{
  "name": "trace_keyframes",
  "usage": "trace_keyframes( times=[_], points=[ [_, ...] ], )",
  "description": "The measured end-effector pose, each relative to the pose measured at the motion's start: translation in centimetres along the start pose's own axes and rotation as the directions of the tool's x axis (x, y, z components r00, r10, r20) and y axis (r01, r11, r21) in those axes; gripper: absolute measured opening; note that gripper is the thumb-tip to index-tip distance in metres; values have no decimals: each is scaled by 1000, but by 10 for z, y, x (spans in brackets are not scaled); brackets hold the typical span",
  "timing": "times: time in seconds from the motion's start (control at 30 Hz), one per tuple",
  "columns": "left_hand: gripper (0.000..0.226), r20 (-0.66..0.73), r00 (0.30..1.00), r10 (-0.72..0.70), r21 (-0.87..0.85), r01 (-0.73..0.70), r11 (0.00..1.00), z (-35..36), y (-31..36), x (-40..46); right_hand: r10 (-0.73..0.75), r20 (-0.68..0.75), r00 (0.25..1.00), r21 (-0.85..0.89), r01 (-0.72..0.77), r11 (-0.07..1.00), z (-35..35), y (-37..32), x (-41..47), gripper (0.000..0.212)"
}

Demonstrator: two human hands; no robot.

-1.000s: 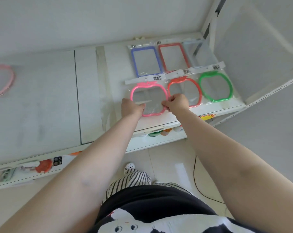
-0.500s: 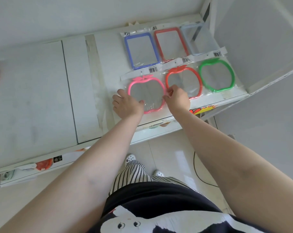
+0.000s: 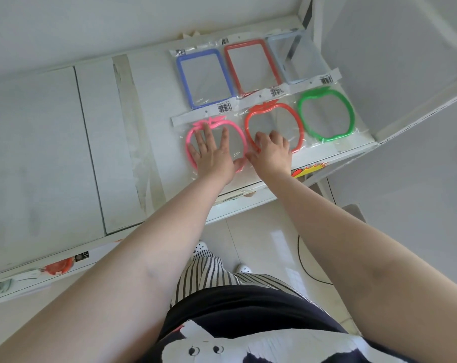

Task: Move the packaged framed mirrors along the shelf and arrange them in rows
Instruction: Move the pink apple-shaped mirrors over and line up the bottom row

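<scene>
Six packaged framed mirrors lie in two rows at the right end of the white shelf (image 3: 51, 153). The back row holds a blue rectangular mirror (image 3: 205, 77), a red rectangular one (image 3: 252, 66) and a pale clear one (image 3: 295, 58). In front lie a pink apple-shaped mirror (image 3: 189, 137), an orange-red apple one (image 3: 294, 119) and a green apple one (image 3: 326, 112). My left hand (image 3: 211, 150) lies flat with spread fingers on the pink mirror. My right hand (image 3: 271, 150) rests on the lower left part of the orange-red mirror, fingers loosely bent.
The shelf's right upright post (image 3: 313, 11) and a slanted white panel (image 3: 418, 106) close off the right end. Lower shelves with small goods (image 3: 57, 267) show beneath the front edge. A black cable (image 3: 304, 268) lies on the tiled floor near my feet.
My left hand let go of the pink mirror's left edge and now lies flat on top of it. My right hand shifted from the pink frame's right edge onto the orange-red mirror.
</scene>
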State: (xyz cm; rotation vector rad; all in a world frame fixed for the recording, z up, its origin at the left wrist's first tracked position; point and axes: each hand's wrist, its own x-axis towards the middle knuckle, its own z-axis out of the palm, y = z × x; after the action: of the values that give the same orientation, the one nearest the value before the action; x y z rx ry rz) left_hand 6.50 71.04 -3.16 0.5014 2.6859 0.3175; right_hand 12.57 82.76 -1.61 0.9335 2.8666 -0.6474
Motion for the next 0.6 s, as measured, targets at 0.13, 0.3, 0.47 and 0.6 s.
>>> trace_keyframes(
  times=[0.13, 0.3, 0.47, 0.6],
  points=[
    [92, -5, 1000, 1, 7, -1, 1000, 0, 3, 3, 23, 11, 1000, 0, -23, 1000, 1, 0, 4, 41],
    [92, -6, 1000, -6, 25, 6, 1000, -2, 2, 2, 21, 20, 1000, -21, -21, 1000, 1, 0, 6, 40],
    [71, -180, 984, 10, 20, -6, 1000, -10, 4, -4, 5, 12, 1000, 11, -5, 1000, -10, 2, 5, 47],
    [44, -360, 932, -38, 3, 42, 999, -23, -13, -24, -81, -27, 996, 26, 81, 996, -17, 1, -8, 45]
  ],
)
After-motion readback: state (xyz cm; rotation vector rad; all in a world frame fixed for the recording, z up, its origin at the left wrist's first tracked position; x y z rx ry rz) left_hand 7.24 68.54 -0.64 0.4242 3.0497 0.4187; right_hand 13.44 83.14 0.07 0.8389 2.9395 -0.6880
